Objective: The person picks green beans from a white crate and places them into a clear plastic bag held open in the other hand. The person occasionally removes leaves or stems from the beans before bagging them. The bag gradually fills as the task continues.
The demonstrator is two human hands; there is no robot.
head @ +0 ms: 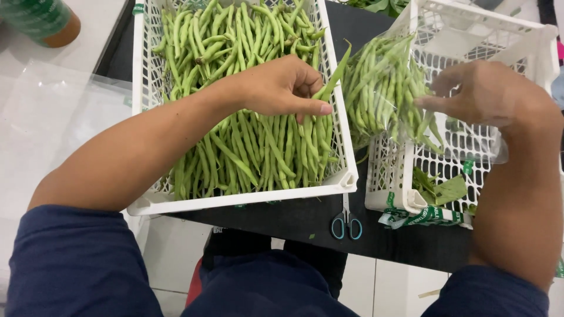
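Dark blue sleeves frame the near edge, and past them a black table point(305, 220) carries everything. At its near edge lie small scissors with teal handles point(346, 225), in the gap between two white plastic crates, beside a strip of green-printed tape point(420, 216).

The left crate point(247, 198) is heaped with green beans point(247, 147). The left hand point(282, 88) rests on the heap near the crate's right wall, fingers curled, thumb and forefinger pinching a few beans that stick up over that wall.

The right crate point(405, 199) is tipped and holds only a few leaf scraps point(440, 189). Over its left wall hangs a clear plastic bag of beans point(382, 88). The right hand point(482, 94) is loosely spread, its fingertips touching the bag's right side.

Only a narrow strip of bare table separates the crates. At the far left corner, on a white surface, stands a green bottle point(41, 20).
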